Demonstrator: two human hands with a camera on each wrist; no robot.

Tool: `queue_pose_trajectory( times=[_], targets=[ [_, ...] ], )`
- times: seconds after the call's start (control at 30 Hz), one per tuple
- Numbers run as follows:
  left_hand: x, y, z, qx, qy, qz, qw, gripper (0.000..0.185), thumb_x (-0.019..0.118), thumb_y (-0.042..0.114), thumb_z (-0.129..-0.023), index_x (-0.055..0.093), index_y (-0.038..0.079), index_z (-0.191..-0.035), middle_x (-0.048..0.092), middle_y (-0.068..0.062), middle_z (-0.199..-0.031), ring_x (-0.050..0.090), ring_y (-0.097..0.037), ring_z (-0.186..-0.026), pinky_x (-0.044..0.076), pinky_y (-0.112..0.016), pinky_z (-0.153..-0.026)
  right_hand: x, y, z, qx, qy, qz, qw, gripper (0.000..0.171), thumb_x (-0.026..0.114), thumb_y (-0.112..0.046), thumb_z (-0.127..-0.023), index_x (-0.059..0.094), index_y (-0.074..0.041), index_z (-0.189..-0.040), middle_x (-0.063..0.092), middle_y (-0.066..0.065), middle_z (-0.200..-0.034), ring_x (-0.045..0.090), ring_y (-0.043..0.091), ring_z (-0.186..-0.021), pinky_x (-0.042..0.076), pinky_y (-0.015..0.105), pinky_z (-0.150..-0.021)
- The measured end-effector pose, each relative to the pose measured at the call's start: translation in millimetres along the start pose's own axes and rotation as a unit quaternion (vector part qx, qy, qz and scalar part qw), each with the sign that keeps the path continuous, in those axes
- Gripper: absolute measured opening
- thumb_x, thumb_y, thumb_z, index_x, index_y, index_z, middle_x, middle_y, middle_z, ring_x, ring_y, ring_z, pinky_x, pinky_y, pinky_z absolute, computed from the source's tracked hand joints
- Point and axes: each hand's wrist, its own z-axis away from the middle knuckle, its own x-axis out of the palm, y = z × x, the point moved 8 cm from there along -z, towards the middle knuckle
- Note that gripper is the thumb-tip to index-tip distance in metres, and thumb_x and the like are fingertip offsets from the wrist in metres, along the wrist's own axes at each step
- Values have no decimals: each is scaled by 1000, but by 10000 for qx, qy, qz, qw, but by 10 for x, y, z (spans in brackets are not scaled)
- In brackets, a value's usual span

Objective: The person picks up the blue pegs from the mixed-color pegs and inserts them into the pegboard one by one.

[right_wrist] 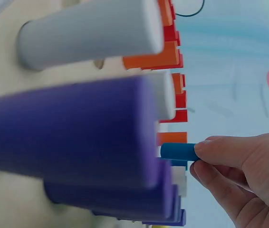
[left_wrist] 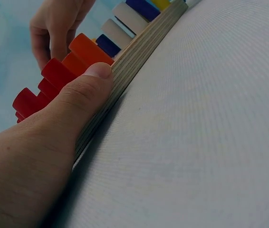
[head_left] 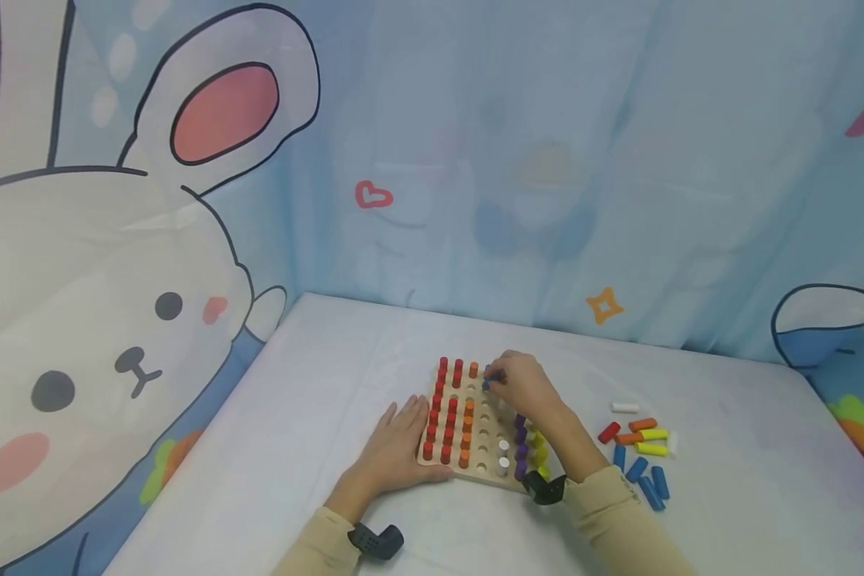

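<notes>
Blue peg (right_wrist: 176, 151) pinched, purple pegs (right_wrist: 72, 130) nr, loose pegs (head_left: 651, 450) R

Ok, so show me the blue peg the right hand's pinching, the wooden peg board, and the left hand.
Blue peg (right_wrist: 176, 151): right wrist view, on its side.
Wooden peg board (left_wrist: 143, 48): left wrist view, on its layered edge.
Left hand (head_left: 396, 450): head view, on its back.

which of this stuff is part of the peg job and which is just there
Part of the job:
pegboard
standing pegs
blue peg, pinched by the right hand
left hand, against the board's side
loose pegs to the right, probably

Just there:
printed curtain
black wrist devices
white table surface, merely underneath
</notes>
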Motion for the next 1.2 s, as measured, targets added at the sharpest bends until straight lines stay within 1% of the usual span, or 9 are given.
queue_pose_trajectory(
  times=[0.1, 0.27, 0.43, 0.63, 0.77, 0.97, 1.2],
  targets=[
    [-5, -8, 2, 15, 25, -9, 10000, 117, 44, 87, -70, 20, 6, -152, 23, -6, -158, 16, -19, -148, 13, -46, -121, 24, -5, -4, -76, -66, 125, 9999, 12, 73, -2, -78, 75, -2, -90, 67, 7, -85, 65, 21, -78, 57, 33, -71],
    [-5, -17, 0, 14, 18, 24, 10000, 118, 44, 87, -70, 19, 7, -152, 22, -5, -158, 15, -19, -148, 13, -45, -121, 56, 0, -11, -41, -253, 304, 9992, 15, 74, -4, -79, 74, -4, -94, 68, 7, -88, 65, 21, -81, 57, 35, -74],
    [6, -25, -11, -15, -20, -24, 10000, 117, 42, 88, -70, 18, 7, -152, 21, -4, -159, 14, -18, -148, 12, -45, -121, 73, 0, -31, 5, -327, 431, 9985, 16, 73, -3, -79, 74, -4, -95, 69, 8, -90, 66, 22, -84, 57, 35, -77],
    [23, -33, -11, -41, -42, -12, 10000, 118, 41, 88, -70, 18, 7, -152, 21, -5, -159, 14, -18, -148, 11, -45, -121, 79, -65, -28, -176, -400, 480, 9979, 16, 71, -4, -82, 74, -2, -97, 69, 10, -92, 66, 23, -84, 57, 32, -73],
    [40, -39, -12, -51, -64, 35, 10000, 118, 42, 88, -70, 18, 7, -152, 21, -5, -159, 13, -18, -148, 11, -45, -121, 99, -66, -31, -233, -411, 530, 9975, 16, 68, -4, -84, 74, -2, -98, 69, 10, -93, 66, 23, -83, 57, 32, -73],
    [38, -36, -8, -58, -83, 40, 9999, 118, 42, 88, -70, 17, 7, -152, 20, -5, -159, 13, -18, -148, 11, -45, -121, 103, -72, -52, -336, -310, 565, 9974, 12, 70, -2, -82, 73, -3, -93, 68, 8, -89, 66, 22, -83, 57, 33, -75],
    [12, -27, -5, -60, -84, 36, 9999, 117, 43, 87, -71, 18, 7, -152, 21, -5, -159, 13, -19, -148, 11, -45, -121, 119, -50, -74, -155, -483, 515, 9974, 12, 71, -3, -82, 73, -4, -94, 69, 7, -89, 66, 21, -83, 57, 33, -74]
  ],
)
